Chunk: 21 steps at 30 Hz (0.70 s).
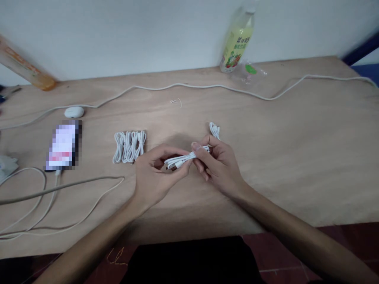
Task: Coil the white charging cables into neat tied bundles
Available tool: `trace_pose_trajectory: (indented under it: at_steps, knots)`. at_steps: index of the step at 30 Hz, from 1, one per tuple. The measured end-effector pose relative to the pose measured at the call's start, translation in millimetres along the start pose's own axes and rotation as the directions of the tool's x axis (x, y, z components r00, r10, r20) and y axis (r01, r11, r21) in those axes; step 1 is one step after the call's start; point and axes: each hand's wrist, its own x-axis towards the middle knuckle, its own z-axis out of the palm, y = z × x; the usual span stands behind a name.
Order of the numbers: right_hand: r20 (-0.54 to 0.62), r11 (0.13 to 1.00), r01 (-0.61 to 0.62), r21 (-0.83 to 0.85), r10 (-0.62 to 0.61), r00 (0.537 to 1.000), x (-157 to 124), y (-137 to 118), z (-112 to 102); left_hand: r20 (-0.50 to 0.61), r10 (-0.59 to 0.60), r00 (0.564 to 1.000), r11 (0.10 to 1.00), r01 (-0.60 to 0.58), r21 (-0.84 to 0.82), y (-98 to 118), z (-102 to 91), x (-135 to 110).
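Observation:
Both hands hold one coiled white USB cable above the wooden table. My left hand has its thumb and fingers closed around the cable's left part, where a metal USB plug shows. My right hand pinches the other end of the bundle between thumb and fingers. To the left, several similar bundled white cables lie side by side in a row. Beyond my right hand lies another white cable bundle, its near part hidden by the fingers.
A phone, its screen blurred, is plugged into a white cable beside a white earphone case. One long white cord crosses the table's back. A yellow-labelled bottle, a plastic wrapper and an orange bottle are near the wall.

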Motion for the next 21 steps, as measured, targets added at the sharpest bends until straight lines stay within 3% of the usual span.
trace_pose_trajectory:
  at_steps: [5,21]
  knots:
    - [-0.002,1.0,0.008,0.024,-0.008,1.0,0.2,1.1,0.4,-0.012,0.07,0.997,0.997,-0.07,0.026,-2.7,-0.6,0.5]
    - [-0.016,0.999,-0.007,0.038,0.007,1.0,1.0,3.2,0.3,-0.021,0.032,0.999,0.999,-0.032,-0.012,-0.4,0.2,1.2]
